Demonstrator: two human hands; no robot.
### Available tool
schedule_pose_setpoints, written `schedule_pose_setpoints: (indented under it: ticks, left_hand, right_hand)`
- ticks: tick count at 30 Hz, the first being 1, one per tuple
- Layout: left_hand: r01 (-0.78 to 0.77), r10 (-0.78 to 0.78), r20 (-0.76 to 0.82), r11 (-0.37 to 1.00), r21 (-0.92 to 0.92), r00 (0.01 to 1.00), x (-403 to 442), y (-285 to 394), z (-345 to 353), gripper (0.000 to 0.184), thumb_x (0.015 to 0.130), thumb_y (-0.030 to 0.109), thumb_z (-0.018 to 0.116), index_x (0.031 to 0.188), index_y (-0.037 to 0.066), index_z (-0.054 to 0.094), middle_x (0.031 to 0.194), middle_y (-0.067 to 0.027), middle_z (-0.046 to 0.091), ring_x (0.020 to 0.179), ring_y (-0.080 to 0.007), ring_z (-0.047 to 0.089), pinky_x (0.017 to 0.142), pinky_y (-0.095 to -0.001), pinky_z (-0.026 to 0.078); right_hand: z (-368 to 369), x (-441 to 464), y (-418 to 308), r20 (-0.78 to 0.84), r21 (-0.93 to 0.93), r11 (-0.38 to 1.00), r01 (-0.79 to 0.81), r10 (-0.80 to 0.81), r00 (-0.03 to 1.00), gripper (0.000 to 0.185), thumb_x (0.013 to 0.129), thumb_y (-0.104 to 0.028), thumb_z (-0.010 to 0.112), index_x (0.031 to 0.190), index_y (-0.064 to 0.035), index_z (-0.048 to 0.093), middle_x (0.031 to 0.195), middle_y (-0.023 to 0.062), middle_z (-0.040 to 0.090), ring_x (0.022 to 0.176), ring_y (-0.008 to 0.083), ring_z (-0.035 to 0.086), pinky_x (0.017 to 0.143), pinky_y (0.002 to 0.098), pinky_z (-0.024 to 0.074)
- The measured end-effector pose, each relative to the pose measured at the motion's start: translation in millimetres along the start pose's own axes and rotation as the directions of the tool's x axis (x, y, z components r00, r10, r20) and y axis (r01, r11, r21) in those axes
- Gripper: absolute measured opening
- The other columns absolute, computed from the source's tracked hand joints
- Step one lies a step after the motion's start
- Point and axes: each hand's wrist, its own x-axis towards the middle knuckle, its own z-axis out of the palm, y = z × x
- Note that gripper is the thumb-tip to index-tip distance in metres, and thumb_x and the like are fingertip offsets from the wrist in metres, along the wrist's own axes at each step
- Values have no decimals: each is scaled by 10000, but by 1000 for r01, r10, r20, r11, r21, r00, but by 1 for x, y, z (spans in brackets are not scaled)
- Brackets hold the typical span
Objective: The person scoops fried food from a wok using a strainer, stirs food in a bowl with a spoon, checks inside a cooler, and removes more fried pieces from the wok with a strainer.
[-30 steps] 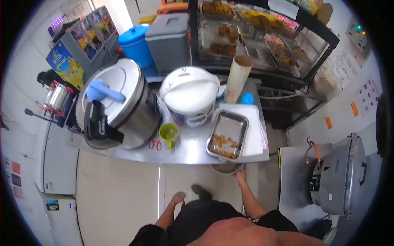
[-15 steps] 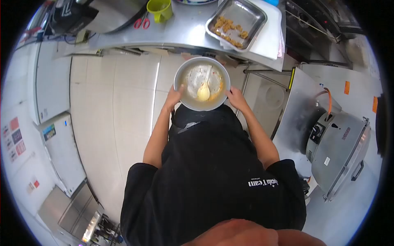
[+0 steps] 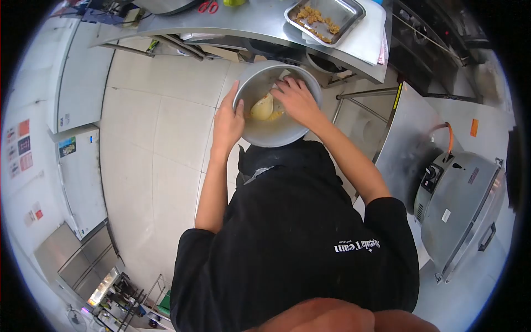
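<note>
A round grey metal bowl (image 3: pixel 271 138) is held in front of my body, tilted a little. My left hand (image 3: pixel 228 122) grips its left side, with the thumb at the rim and the fingers along the outside. Inside the bowl lies a pale serving spoon (image 3: pixel 261 109), its head low on the left among orange-yellow food residue. My right hand (image 3: pixel 297 101) reaches over the right rim with its fingers curled on the spoon's handle. Part of the handle is hidden under those fingers.
Ahead is a steel table (image 3: pixel 243 27) bearing a metal tray (image 3: pixel 355 17) of brown food pieces (image 3: pixel 316 16), red scissors (image 3: pixel 208 6) and a white cloth (image 3: pixel 365 47). A grey lidded appliance (image 3: pixel 459 205) stands to the right. Fridges (image 3: pixel 83 177) line the left.
My right hand has left the bowl's right rim and moved inside onto the spoon handle. The bowl has tilted, and my left hand has shifted its hold on the left side.
</note>
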Motion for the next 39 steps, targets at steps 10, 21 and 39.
schedule_pose_setpoints:
  ticks: [10, 21, 39]
  left_hand:
    - [33, -26, 91, 997, -73, 996, -16, 3, 11, 417, 893, 147, 454, 1304, 88, 429, 1229, -209, 508, 1154, -353, 475, 955, -375, 378]
    - [-37, 43, 119, 998, -56, 992, -11, 28, 30, 424, 889, 150, 457, 1310, 111, 426, 1204, -219, 521, 1139, -367, 479, 946, -395, 383]
    - [-123, 125, 44, 992, -36, 991, -5, 40, 45, 425, 887, 142, 466, 1309, 98, 429, 1169, -228, 536, 1106, -371, 500, 924, -397, 391]
  right_hand:
    - [1, -44, 8, 128, -51, 991, 125, -117, 985, 206, 771, -128, 510, 967, -118, 573, 941, 61, 580, 908, 243, 581, 807, 410, 474]
    - [-47, -39, -8, -58, -129, 953, -276, 270, 961, 196, 762, -98, 513, 929, -39, 597, 879, 110, 605, 766, 272, 600, 609, 383, 528]
    - [-57, -106, -12, 258, -309, 918, -248, 332, 908, 121, 741, -105, 549, 785, -44, 644, 748, 111, 627, 670, 229, 640, 539, 341, 523]
